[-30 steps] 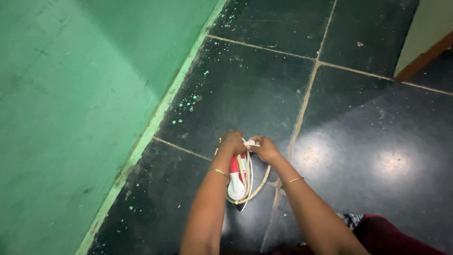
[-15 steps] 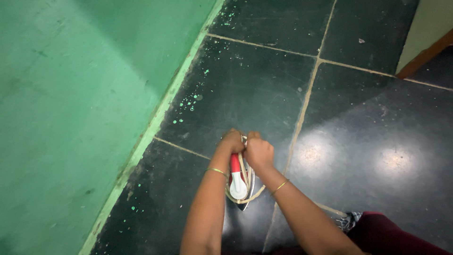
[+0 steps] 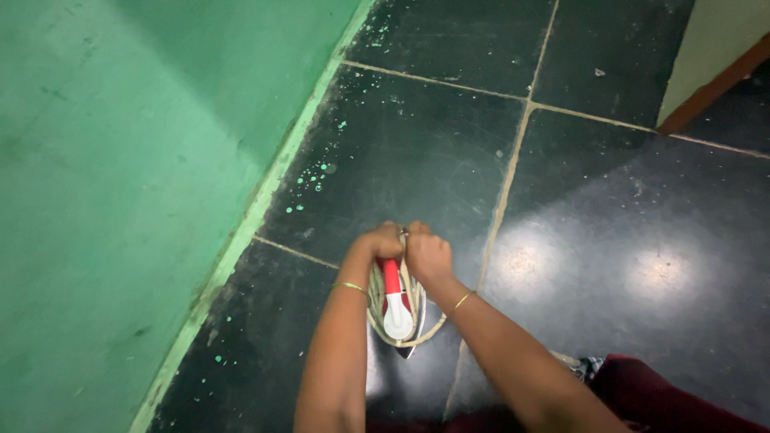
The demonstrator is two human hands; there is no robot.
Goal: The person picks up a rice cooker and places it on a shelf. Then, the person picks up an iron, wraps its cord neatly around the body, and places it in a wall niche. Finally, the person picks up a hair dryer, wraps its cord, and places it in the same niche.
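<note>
Head view, looking straight down at a dark floor.

Both hands meet over a red and white clothes iron [image 3: 396, 301], which sits low in the frame just above the floor, its pointed metal soleplate tip showing below the handle. A pale cord [image 3: 375, 309] is looped around the iron's body in several turns; one loop hangs out toward the lower right, under the right wrist.

Left hand [image 3: 378, 244]: fingers curled shut at the top end of the iron, gripping where handle and cord meet. Thin gold bangle on that wrist.

Right hand [image 3: 427, 255]: also closed in a fist, knuckles up, clenched on the cord at the top of the iron, touching the left hand. Whether it also holds the handle itself, cannot tell. A second thin bangle on this wrist.

Surroundings: black stone floor tiles [image 3: 609, 265] with pale grout lines, two bright light reflections to the right of the arms. Green painted wall [image 3: 120, 160] takes up the left side, with green paint specks scattered on the tile beside its base. Brown wooden trim [image 3: 714, 84] at the upper right corner. Dark red garment [image 3: 682, 397] at the bottom right.

No containers in view.
</note>
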